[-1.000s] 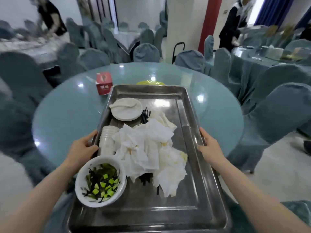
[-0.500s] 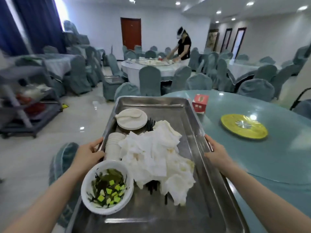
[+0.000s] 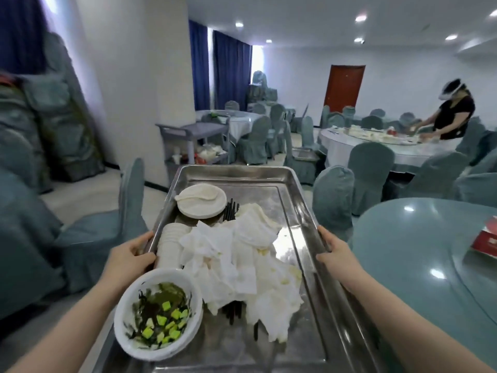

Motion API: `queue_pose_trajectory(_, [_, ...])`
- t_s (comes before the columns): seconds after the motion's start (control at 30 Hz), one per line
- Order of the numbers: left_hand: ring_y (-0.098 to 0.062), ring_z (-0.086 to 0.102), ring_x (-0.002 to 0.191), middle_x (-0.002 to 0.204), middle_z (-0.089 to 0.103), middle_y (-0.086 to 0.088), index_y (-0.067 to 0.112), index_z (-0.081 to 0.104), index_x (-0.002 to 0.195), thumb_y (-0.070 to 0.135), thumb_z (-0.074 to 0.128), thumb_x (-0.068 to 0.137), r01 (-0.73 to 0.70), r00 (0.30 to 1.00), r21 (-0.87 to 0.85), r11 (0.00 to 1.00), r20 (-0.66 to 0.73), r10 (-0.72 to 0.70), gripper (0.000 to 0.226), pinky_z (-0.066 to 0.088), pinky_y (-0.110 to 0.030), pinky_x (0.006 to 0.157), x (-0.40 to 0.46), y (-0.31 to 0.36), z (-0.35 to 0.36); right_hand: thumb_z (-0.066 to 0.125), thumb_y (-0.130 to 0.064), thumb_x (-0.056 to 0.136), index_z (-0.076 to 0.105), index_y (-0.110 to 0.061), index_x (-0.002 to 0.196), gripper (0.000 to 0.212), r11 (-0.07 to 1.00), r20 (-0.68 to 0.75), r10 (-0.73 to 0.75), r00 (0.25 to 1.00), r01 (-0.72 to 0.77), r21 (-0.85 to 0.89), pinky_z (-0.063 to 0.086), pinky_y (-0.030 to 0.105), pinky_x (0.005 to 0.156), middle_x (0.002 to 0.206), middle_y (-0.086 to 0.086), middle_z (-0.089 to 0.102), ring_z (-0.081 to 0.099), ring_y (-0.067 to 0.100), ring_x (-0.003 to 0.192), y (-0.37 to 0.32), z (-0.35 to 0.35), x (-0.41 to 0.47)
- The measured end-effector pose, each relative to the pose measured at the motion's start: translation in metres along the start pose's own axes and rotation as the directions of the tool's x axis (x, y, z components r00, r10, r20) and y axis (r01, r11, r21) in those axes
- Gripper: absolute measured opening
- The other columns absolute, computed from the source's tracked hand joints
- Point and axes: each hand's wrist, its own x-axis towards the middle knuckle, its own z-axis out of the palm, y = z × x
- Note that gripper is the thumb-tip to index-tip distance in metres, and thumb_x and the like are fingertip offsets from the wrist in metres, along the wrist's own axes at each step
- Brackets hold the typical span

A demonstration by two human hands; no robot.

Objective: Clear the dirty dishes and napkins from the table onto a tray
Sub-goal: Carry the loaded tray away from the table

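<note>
Left hand: the left hand (image 3: 129, 258) grips the left rim of the metal tray (image 3: 301, 267), thumb lying over the edge, fingers curled under it.
Right hand: the right hand (image 3: 337, 255) grips the opposite long rim in the same way, thumb on top along the edge.
Tray: a rectangular stainless steel tray with a raised rim, held between both hands with its long axis pointing away from the person; it is off the table, which lies to its right.
Napkins: a heap of crumpled white napkins (image 3: 242, 262) fills the middle of the tray.
Chopsticks: dark chopsticks (image 3: 230, 211) stick out from under the far side of the heap, and more dark ends show at its near side.
Bowl: a white bowl (image 3: 158, 312) with dark greens and pale green cubes sits at the near left corner, its rim just beside the left hand.
Cups: a stack of white cups (image 3: 169, 246) lies on its side between the bowl and the plates, against the left rim.
Plates: a stack of white plates (image 3: 203, 201) sits at the far left, with a white spoon (image 3: 197, 196) resting on top.
Table: a round glass-topped table (image 3: 419, 254) stands to the right, with a red box (image 3: 486, 239) near its edge.
Room: chairs in grey-blue covers (image 3: 333, 199) stand around; a grey service cart (image 3: 196, 142) is ahead by the wall; a person in black (image 3: 451, 117) leans over another round table at the far right.
</note>
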Motion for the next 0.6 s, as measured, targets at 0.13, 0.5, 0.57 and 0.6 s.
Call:
queue_pose_trajectory(0.13, [-0.005,0.061,0.068,0.097,0.073,-0.002,0.031,0.059,0.13,0.005,0.063,0.077,0.044,0.997,0.046,0.998,-0.068,-0.041,0.059,0.044,-0.02,0.057,0.032,-0.034,-0.064,0.054,0.011,0.079,0.039,-0.026,0.144,0.076,0.999,0.055,-0.026,0.998,0.025,0.021,0.046,0.015,0.06,0.13,-0.005,0.057,0.063,0.006,0.086,-0.034,0.081,0.032])
queue_pose_trajectory(0.5, [-0.024,0.065,0.07,0.077,0.07,-0.013,0.029,0.054,0.134,0.006,0.064,0.081,0.147,0.984,0.047,0.988,-0.114,-0.141,0.059,0.049,-0.028,0.057,0.149,-0.103,-0.131,0.052,0.008,0.08,0.038,-0.028,0.145,0.076,0.999,0.19,-0.022,0.982,0.026,-0.023,0.043,0.003,0.062,0.127,-0.012,0.054,0.051,0.007,0.105,-0.08,0.223,0.135])
queue_pose_trajectory(0.57, [-0.027,0.066,0.071,0.077,0.07,-0.015,0.029,0.054,0.134,0.006,0.064,0.08,0.162,0.982,0.039,0.986,-0.108,-0.157,0.059,0.051,-0.03,0.059,0.182,-0.112,-0.127,0.052,0.009,0.079,0.039,-0.025,0.145,0.076,0.999,0.199,-0.02,0.98,0.026,-0.027,0.04,0.0,0.057,0.123,-0.013,0.053,0.05,0.005,0.105,-0.082,0.24,0.166])
queue_pose_trajectory(0.6, [-0.03,0.067,0.072,0.077,0.07,-0.017,0.03,0.054,0.134,0.006,0.064,0.08,0.171,0.981,0.035,0.985,-0.101,-0.167,0.059,0.052,-0.032,0.06,0.201,-0.115,-0.124,0.053,0.009,0.078,0.039,-0.025,0.145,0.076,0.999,0.206,-0.019,0.978,0.026,-0.034,0.04,0.001,0.06,0.122,-0.014,0.053,0.05,0.005,0.105,-0.083,0.247,0.183])
